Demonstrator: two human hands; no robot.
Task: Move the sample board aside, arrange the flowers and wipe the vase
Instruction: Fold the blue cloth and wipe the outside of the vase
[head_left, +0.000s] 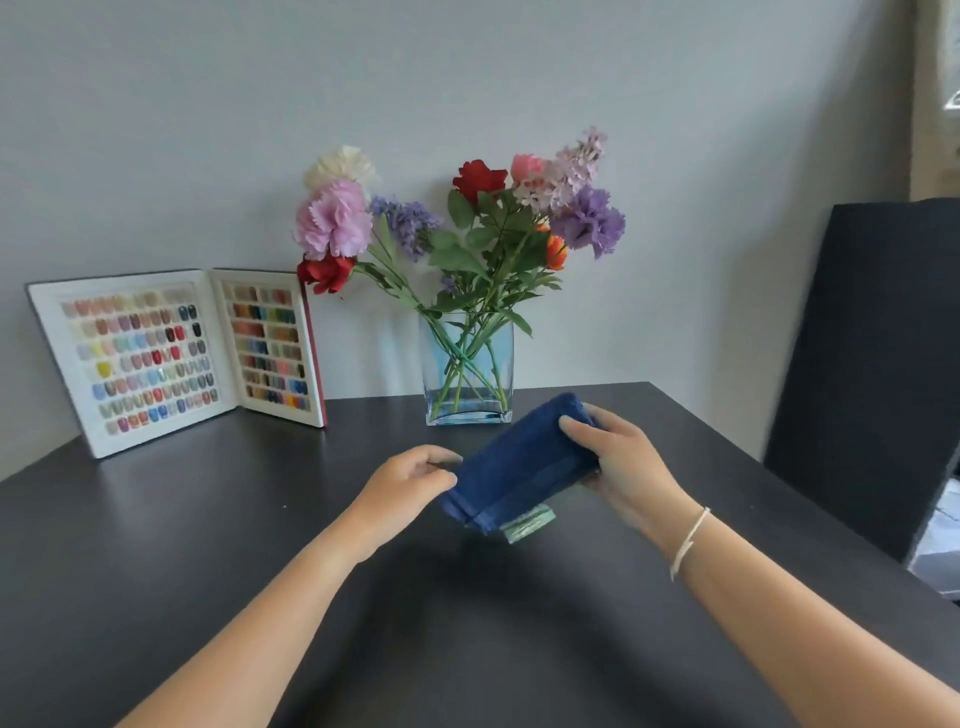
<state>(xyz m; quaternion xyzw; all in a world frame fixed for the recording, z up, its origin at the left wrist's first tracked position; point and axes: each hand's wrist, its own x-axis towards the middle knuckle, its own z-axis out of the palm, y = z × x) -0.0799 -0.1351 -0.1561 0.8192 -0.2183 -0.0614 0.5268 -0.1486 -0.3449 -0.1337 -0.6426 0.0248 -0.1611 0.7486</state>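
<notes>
Your right hand (618, 457) grips the folded dark-blue terry cloth (514, 467); your left hand (410, 480) pinches its near end. The clear rectangular glass vase (467, 374) of mixed flowers (467, 223) stands just behind, and the open white nail-colour sample board (171, 358) stands far left.

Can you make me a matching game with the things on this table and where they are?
Things:
1. blue towel
2. glass vase
3. nail colour sample board
4. white bracelet

Places:
A. standing open against the wall, at the left
B. around the right wrist
C. held between both hands
D. at the table's back edge, holding flowers

Pairs: 1-C, 2-D, 3-A, 4-B
</notes>
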